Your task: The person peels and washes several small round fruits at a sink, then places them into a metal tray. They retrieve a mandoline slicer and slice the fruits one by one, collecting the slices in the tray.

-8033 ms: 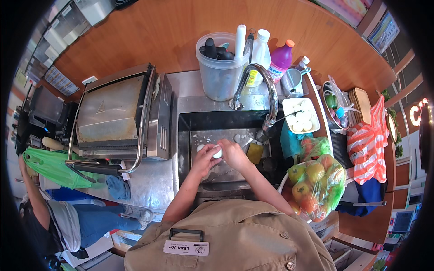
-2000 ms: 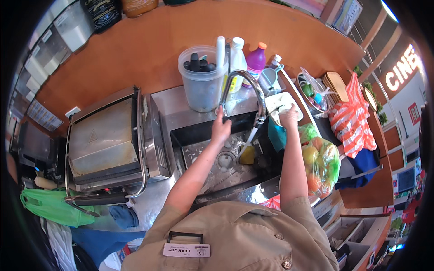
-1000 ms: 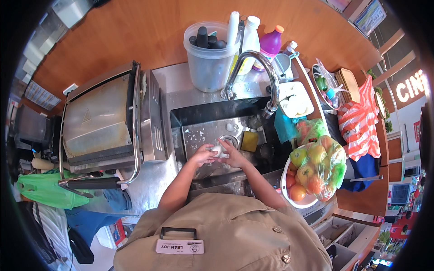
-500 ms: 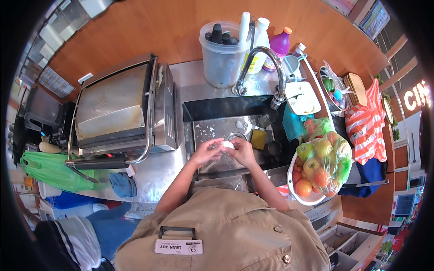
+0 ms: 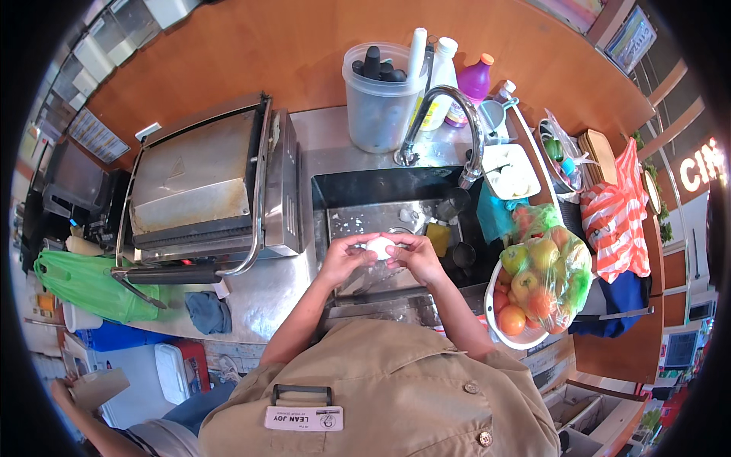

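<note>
Over the dark sink (image 5: pixel 365 186) I hold a white egg (image 5: pixel 378 248) with the fingertips of both hands. My left hand (image 5: pixel 344 260) pinches it from the left side, and my right hand (image 5: pixel 420 260) grips it from the right with thumb and fingers. White flakes that look like bits of shell are scattered on the sink floor. Beyond my right hand, a yellow sponge (image 5: pixel 438 238) lies in the sink beside a dark cup (image 5: pixel 461 255). A white tray (image 5: pixel 536 185) with rounded white pieces stands at the sink's right edge.
The curved faucet (image 5: pixel 476 137) arches over the back right of the sink. A press grill (image 5: pixel 190 179) fills the left counter. Behind stand a clear bucket (image 5: pixel 377 114) of black-handled items and several bottles. A fruit bowl (image 5: pixel 518 343) sits at right; another person's hand (image 5: pixel 65 392) shows lower left.
Both hands have shifted slightly, and more of the egg's white surface shows between them. At lower left, the other person has moved and now holds a brownish flat thing.
</note>
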Demonstrator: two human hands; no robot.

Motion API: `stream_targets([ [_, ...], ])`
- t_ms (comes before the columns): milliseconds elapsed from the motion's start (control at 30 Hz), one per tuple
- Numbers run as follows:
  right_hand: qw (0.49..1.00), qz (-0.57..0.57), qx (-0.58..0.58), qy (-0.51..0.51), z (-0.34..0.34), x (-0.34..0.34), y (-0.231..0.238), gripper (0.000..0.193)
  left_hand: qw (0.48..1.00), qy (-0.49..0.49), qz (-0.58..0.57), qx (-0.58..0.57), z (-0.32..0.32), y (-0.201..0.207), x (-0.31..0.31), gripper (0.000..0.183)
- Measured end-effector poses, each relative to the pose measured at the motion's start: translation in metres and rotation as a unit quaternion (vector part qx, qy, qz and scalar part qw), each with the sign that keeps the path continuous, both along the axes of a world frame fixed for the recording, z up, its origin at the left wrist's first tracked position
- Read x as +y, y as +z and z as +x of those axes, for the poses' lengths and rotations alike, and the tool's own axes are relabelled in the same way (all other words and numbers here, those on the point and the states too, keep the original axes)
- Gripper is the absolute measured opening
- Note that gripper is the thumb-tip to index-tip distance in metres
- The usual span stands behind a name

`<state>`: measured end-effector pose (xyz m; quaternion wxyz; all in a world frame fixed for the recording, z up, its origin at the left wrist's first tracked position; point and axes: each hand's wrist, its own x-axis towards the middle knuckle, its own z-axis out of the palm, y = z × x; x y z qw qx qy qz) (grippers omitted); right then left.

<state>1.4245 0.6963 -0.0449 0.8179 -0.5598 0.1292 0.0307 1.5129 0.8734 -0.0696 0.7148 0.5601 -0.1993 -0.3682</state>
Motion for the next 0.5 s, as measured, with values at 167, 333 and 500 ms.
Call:
stream_targets([
  [167,0.998,-0.01,0.046,-0.041,0.01,0.008,0.002,0.031,0.997,0.028,-0.067,0.03,-0.011,0.012,-0.008,0.05],
  [333,0.988,-0.109,-0.098,-0.049,0.009,0.016,0.013,0.034,0.996,0.067,0.006,0.051,-0.006,0.009,-0.007,0.045],
  [500,0.983,-0.149,-0.107,0.025,0.008,0.007,0.016,0.032,0.996,0.032,0.028,0.073,-0.004,0.008,-0.006,0.04],
])
